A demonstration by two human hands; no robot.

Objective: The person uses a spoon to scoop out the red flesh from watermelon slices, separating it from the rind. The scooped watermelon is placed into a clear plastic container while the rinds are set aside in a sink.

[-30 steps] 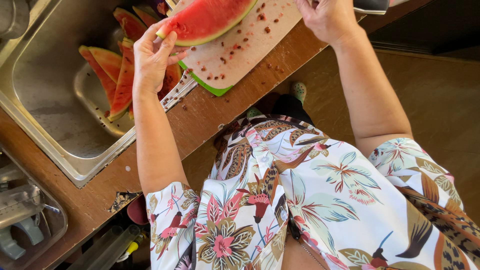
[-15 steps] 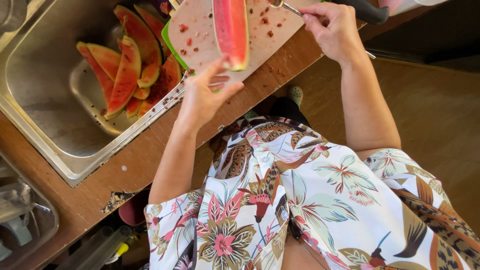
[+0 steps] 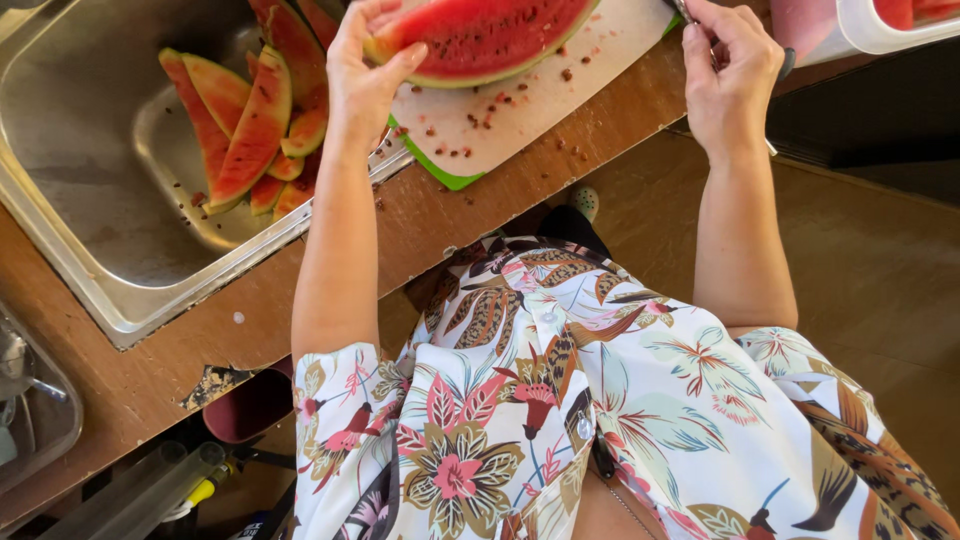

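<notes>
Wooden counter (image 3: 330, 270), cutting board (image 3: 560, 95): left hand (image 3: 365, 70) now grips the watermelon piece (image 3: 480, 35), previously released; right hand (image 3: 725, 85) stays clenched on the knife handle (image 3: 785, 65)

Setting: a kitchen, likely domestic. Evidence: worn brown wooden counter (image 3: 330, 270) with a chipped front edge; stainless steel sink (image 3: 90, 190) set into it, holding a pile of cut watermelon rinds (image 3: 250, 120); pale cutting board (image 3: 530, 95) on the counter, strewn with seeds, bearing a large watermelon piece (image 3: 480, 35); a second metal basin (image 3: 30, 400) at the near left; brown floor (image 3: 880, 260) below.
</notes>
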